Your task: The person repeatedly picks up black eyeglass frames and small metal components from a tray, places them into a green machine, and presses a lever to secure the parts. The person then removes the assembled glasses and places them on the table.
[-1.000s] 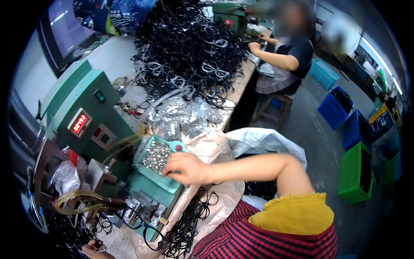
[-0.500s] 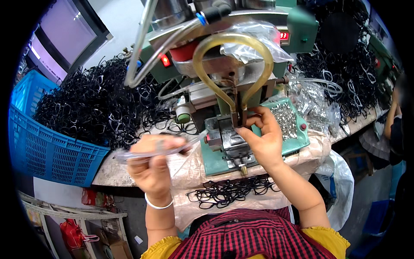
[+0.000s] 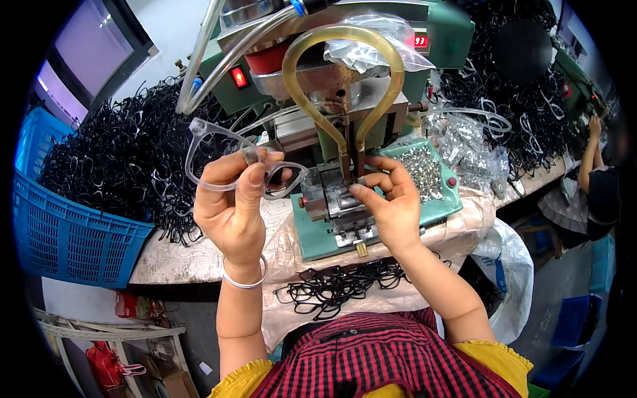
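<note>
Hands: my left hand (image 3: 233, 199) has its grip pinched on a clear eyeglass frame (image 3: 225, 159), thumb over the bridge, held up just left of the press. My right hand (image 3: 391, 202) has its fingertips (image 3: 361, 180) pressed together at the small steel fixture (image 3: 338, 199) of the green press (image 3: 371, 219); whether a small part sits between them I cannot tell.

Step, as I judge it: seating something tiny at the fixture while the clear frame waits. I would keep the fingertips low and to the side of the vertical tool above them, hold the frame by the bridge so it does not twist, and bring it in level.

Near: dark frames (image 3: 338, 288) lie on a pale plastic sheet (image 3: 285, 245) draped over the table (image 3: 179, 255) edge, just beyond my checked shirt.

Left: a blue mesh basket (image 3: 66, 232), and a big heap of black frames (image 3: 113, 159) over and behind it.

Right: a green tray of small silver parts (image 3: 421, 169) touching the press, then clear bags of metal bits (image 3: 471, 156), shiny and crumpled.

Far: a yellowish tube loop (image 3: 342, 63) arching over the press head, a red lit button (image 3: 239, 77) on its left, a small red digit display (image 3: 421, 41) on its right, a crumpled clear plastic bag (image 3: 371, 43) on top.

Far right: another person's arm (image 3: 587, 156) at the same table, apart from mine.
</note>
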{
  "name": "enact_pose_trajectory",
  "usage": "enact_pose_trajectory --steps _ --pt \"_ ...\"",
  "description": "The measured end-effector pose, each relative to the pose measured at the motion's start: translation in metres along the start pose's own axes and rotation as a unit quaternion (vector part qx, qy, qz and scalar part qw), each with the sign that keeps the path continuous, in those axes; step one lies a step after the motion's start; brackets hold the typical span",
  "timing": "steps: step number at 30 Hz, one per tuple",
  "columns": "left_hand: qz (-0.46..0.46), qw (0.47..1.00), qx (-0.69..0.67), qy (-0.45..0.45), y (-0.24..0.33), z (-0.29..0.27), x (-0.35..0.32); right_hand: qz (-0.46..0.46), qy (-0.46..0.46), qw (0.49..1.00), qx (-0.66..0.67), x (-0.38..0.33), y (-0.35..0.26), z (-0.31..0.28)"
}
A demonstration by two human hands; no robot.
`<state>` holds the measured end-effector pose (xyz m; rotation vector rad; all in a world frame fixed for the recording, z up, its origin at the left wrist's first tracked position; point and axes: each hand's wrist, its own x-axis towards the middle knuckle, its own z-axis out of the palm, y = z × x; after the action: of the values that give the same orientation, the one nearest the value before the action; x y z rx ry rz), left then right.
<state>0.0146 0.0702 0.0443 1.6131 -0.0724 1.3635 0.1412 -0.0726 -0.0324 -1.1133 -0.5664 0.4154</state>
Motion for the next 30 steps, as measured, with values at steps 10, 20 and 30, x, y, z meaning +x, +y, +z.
enact_pose_trajectory --steps 10,20,30 --pt "0.093 0.965 0.162 -0.186 0.005 -0.008 -0.021 -0.066 -0.085 0.992 -0.071 -0.015 -0.03 -0.01" --pt "0.167 0.909 0.219 -0.313 -0.018 0.025 -0.06 -0.202 0.101 0.757 -0.613 0.026 0.051 -0.144" --pt "0.109 0.907 0.312 -0.262 0.006 -0.021 -0.103 -0.211 0.018 0.687 -0.695 0.051 0.052 -0.108"
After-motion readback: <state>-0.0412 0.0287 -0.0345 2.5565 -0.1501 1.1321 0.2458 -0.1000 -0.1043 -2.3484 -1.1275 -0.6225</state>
